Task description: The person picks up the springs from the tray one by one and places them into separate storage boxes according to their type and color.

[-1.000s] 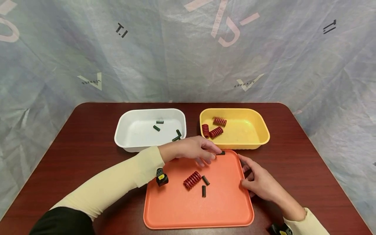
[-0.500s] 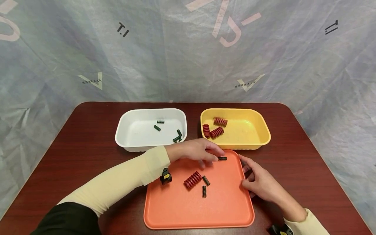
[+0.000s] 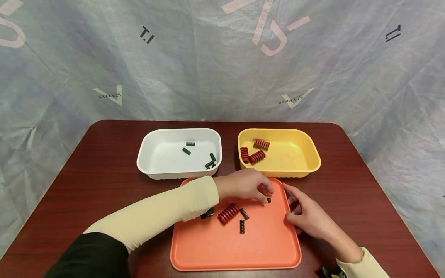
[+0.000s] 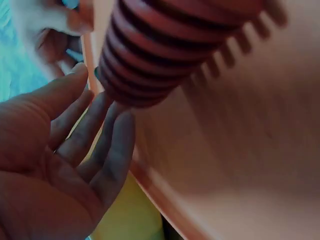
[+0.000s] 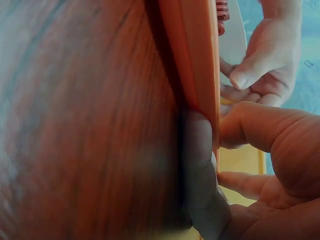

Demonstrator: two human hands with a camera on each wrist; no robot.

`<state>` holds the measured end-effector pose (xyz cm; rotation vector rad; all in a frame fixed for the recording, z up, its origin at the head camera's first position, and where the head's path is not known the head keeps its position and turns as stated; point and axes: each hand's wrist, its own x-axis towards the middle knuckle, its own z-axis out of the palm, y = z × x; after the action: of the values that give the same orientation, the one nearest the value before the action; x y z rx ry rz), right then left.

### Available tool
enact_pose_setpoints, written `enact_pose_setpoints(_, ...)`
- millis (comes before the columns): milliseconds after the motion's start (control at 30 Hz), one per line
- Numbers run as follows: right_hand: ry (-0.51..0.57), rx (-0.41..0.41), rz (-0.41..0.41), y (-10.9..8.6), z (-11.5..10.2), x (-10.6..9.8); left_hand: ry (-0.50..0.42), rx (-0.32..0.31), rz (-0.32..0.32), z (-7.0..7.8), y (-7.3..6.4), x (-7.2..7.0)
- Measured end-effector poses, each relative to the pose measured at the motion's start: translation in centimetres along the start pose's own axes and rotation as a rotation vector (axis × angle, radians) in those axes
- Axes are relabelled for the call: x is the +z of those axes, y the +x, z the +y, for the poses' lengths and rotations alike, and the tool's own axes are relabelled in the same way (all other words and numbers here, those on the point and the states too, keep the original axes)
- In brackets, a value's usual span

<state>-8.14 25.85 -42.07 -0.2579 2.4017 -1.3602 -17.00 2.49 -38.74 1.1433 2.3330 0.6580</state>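
My left hand (image 3: 245, 184) reaches over the far right part of the orange tray (image 3: 236, 253). Its thumb and fingertips pinch a small dark coil spring (image 3: 269, 200), mostly hidden by the hand. In the left wrist view a large red coil spring (image 4: 155, 45) fills the foreground and covers the fingertips' contact. On the tray lie that red spring and two small dark springs, one slanted (image 3: 244, 213) and one lengthwise (image 3: 242, 226). My right hand (image 3: 307, 214) grips the tray's right edge; in the right wrist view a finger (image 5: 197, 150) is under the rim, the thumb against it.
Behind the tray at left stands a white bin (image 3: 156, 174) with several small dark springs. A yellow bin (image 3: 292, 172) beside it holds 3 red springs. The brown table (image 3: 104, 154) ends at a grey patterned curtain (image 3: 208, 77).
My left hand has moved right and nearer, and the small dark spring has come with it from the tray's far edge. My right hand has stayed on the tray's edge.
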Motion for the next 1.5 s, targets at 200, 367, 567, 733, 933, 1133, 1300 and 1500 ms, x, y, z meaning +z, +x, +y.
enact_pose_setpoints(200, -0.001, 0.001, -0.004, 0.0, 0.1, 0.0, 0.271, -0.002, 0.035, 0.9, 0.7, 0.8)
enact_pose_setpoints(367, -0.001, -0.001, -0.002, 0.0, 0.1, 0.0, 0.253, 0.014, 0.009, 0.8, 0.4, 0.6)
enact_pose_setpoints(567, -0.01, 0.004, -0.002, 0.0, 0.1, 0.0, -0.215, -0.035, -0.074, -0.4, -0.6, 0.0)
enact_pose_setpoints(733, -0.007, 0.006, -0.011, 0.1, 0.1, -0.1, -0.673, -0.15, -0.092, -1.3, -1.1, -0.3)
enact_pose_setpoints(933, -0.004, 0.011, -0.004, 0.0, 0.2, 0.0, -1.026, -0.175, -0.094, -1.5, -1.5, -0.6)
enact_pose_setpoints(1133, 0.012, 0.002, -0.001, 0.1, 0.3, 0.1, -1.122, -0.108, -0.098, -1.9, -2.2, -1.2)
enact_pose_setpoints(1300, 0.01, -0.006, -0.002, 0.1, 0.3, 0.1, -1.12, -0.082, -0.097, -2.3, -3.1, -1.8)
enact_pose_setpoints(1500, 0.002, -0.008, -0.006, 0.1, 0.3, 0.0, -1.103, -0.074, -0.063, -2.8, -4.6, -3.0)
